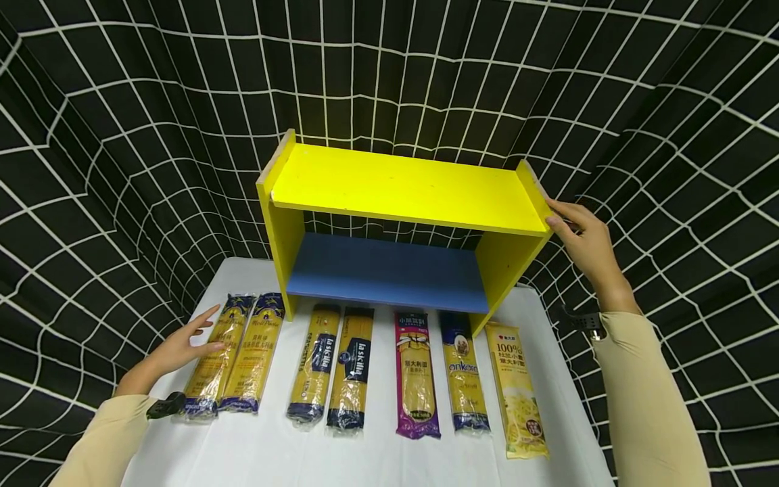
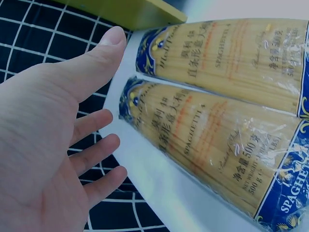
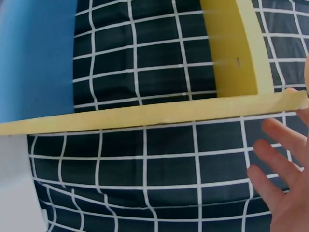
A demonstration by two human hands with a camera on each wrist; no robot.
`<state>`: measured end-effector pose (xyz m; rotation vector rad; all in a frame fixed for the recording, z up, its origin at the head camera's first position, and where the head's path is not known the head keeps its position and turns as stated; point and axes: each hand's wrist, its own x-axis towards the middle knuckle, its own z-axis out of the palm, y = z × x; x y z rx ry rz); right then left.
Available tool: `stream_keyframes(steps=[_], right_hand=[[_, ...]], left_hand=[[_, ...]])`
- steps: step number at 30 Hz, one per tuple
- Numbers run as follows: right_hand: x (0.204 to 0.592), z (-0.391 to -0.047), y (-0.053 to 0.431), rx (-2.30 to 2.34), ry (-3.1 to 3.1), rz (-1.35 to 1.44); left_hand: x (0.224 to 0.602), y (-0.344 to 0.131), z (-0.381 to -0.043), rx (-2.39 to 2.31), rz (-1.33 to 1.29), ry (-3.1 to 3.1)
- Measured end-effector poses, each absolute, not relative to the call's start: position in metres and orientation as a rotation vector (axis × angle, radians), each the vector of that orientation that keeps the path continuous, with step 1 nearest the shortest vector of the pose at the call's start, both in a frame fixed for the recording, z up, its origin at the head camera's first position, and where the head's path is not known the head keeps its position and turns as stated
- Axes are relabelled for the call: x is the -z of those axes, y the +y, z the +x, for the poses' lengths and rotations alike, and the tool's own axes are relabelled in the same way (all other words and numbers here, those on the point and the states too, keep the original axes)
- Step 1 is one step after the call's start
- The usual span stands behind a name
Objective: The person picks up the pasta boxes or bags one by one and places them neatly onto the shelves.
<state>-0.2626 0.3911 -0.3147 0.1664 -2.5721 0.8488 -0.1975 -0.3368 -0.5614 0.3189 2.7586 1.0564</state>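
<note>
the yellow shelf (image 1: 402, 186) stands at the far middle of the white table (image 1: 268, 446), its lower board (image 1: 389, 270) blue. the right hand (image 1: 587, 243) touches the upper end of its right side, fingers apart; the right wrist view shows three of them spread along the outer face, which the head view mostly hides. the left hand (image 1: 173, 352), fingers apart, is by two spaghetti packs (image 1: 252, 358) at left; contact i cannot tell. only the left wrist view makes "500 g" legible there. only the head view shows, left to right, two la sicilia packs (image 1: 351, 372), a purple-edged pack (image 1: 417, 379), an ankara pack (image 1: 464, 385) and a pale yellow pack (image 1: 518, 392).
</note>
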Motion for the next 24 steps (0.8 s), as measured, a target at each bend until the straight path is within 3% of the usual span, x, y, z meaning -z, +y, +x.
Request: stream_keyframes(steps=[24], right_hand=[[0.328, -0.266, 0.395, -0.983, -2.595, 0.084]], left_hand=[[0.612, -0.352, -0.193, -0.816, 0.222, 2.814]])
